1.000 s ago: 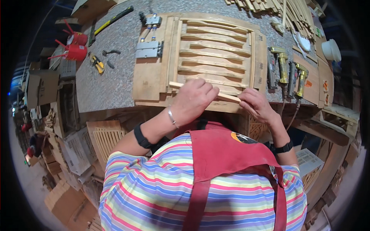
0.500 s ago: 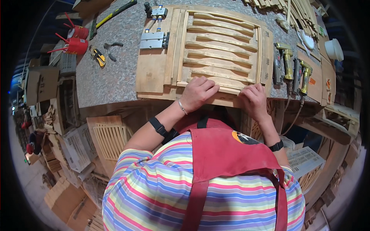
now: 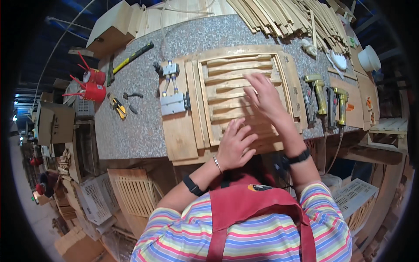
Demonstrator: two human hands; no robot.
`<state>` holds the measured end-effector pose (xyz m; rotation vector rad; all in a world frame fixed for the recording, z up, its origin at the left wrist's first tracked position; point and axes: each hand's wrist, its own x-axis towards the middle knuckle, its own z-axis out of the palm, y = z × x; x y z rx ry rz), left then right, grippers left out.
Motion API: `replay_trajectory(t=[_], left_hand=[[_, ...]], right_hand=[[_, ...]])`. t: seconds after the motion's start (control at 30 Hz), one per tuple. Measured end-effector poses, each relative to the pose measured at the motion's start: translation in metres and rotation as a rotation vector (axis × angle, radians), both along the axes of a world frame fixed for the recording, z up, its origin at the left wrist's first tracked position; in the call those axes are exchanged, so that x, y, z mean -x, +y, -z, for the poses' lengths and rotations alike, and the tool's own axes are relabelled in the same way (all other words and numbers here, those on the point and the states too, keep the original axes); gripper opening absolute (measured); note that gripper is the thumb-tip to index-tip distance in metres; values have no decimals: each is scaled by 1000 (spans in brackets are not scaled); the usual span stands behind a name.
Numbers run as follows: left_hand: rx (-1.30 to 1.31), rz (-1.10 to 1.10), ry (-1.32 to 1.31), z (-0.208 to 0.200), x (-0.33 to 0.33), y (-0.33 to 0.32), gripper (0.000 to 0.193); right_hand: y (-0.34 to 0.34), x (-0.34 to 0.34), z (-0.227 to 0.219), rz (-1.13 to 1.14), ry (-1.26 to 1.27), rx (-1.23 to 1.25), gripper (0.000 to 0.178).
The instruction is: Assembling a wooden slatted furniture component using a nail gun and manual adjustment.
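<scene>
A wooden frame (image 3: 203, 100) lies in a wooden jig board (image 3: 180, 146) on the speckled bench, with several shaped slats (image 3: 224, 97) running crosswise inside it. My left hand (image 3: 237, 145) is over the frame's near edge, fingers spread and holding nothing. Farther up, my right hand (image 3: 265, 97) hovers over or touches the slats right of the middle; its fingers are stretched out and apart. Contact cannot be made out there. Both hands and forearms hide part of the nearer slats. A metal clamp block (image 3: 173, 104) sits on the jig's left side.
Two nail guns (image 3: 321, 97) lie right of the jig. On the left are pliers (image 3: 118, 107), small cutters (image 3: 133, 96), a yellow-and-black hammer (image 3: 133, 57) and red cans (image 3: 93, 91). Wooden strips (image 3: 279, 19) are piled at the back, near a white bucket (image 3: 369, 58).
Both hands have left the near rail where they were closed, and their fingers have opened. The right hand has moved up over the slats. The view has shifted, showing more of the bench's far side.
</scene>
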<state>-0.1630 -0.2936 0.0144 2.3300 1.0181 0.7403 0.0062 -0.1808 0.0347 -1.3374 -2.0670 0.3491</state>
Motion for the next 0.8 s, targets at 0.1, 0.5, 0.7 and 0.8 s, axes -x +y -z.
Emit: replay_trajectory(t=[0.1, 0.5, 0.7, 0.8], left_hand=[[68, 26, -79, -5, -1, 1, 43], [268, -99, -332, -24, 19, 17, 37], [-493, -642, 401, -71, 113, 166, 46], [-198, -770, 923, -55, 190, 212, 53]], right_hand=[[50, 21, 25, 182, -163, -123, 57], [76, 23, 44, 288, -382, -28, 63], [71, 16, 35, 354, -436, 108, 71], [73, 36, 38, 281, -317, 114, 72]])
